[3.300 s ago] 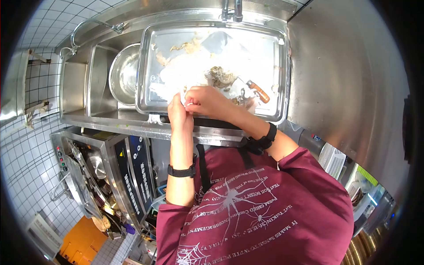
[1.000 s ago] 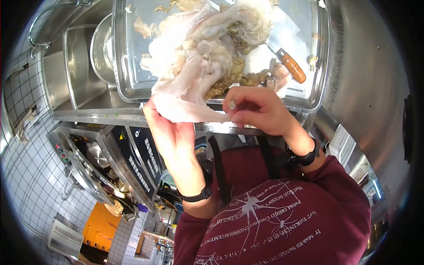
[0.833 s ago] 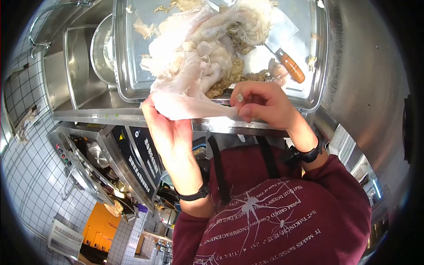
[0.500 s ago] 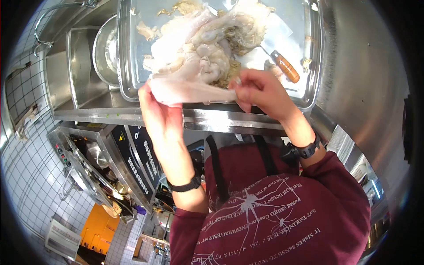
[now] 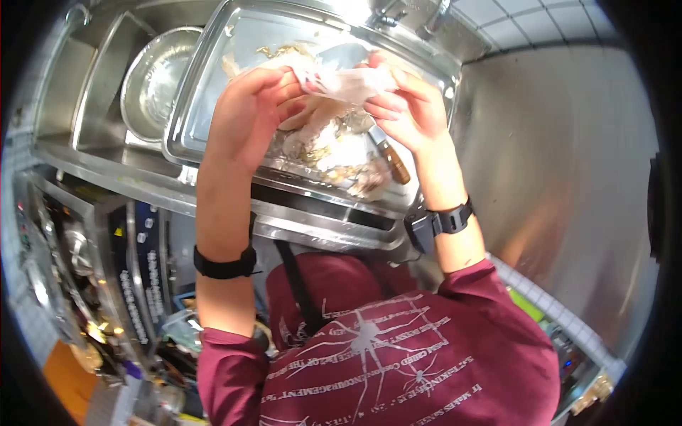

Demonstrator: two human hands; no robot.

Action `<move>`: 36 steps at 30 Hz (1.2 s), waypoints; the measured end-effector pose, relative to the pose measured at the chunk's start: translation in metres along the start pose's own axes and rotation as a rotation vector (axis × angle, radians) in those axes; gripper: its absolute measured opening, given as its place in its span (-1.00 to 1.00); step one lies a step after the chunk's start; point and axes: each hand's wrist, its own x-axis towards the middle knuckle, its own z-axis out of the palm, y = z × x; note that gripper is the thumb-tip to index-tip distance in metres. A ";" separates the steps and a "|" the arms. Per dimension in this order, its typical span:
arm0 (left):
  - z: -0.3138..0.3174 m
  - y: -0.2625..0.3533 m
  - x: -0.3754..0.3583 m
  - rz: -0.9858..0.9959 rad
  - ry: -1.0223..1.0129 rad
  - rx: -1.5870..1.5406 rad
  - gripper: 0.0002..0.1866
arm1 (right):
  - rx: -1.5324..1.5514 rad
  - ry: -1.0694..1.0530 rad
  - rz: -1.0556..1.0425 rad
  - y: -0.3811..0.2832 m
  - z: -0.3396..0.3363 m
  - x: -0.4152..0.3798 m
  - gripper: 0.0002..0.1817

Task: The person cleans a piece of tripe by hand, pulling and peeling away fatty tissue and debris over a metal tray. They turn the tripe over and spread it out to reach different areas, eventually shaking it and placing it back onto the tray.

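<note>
Between my two hands a pale, whitish piece of raw tissue (image 5: pixel 348 84) is stretched, raised over the clear tray (image 5: pixel 186 106). Its left end is gripped by my left hand (image 5: pixel 249 106), fingers curled. My right hand (image 5: pixel 412 103) pinches the right end. Beneath them in the tray lies more pale, wet tissue (image 5: pixel 312 142) with yellowish bits, partly hidden by my hands. A knife with a wooden handle (image 5: pixel 394 163) rests in the tray, just below my right hand.
A round metal bowl (image 5: pixel 158 85) sits in the steel sink left of the tray. Faucets (image 5: pixel 437 15) are at the top. A steel surface (image 5: pixel 554 142) extends to the right. The sink's front ledge (image 5: pixel 114 179) runs between the tray and my body.
Both hands have moved up and away from my body with the whitish piece, now over the tray's far part. The camera view has turned, and the tray appears tilted and further left.
</note>
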 end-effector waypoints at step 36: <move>0.009 -0.070 -0.017 0.597 0.126 0.889 -0.83 | 0.014 0.518 -0.105 -0.007 0.042 -0.006 -0.85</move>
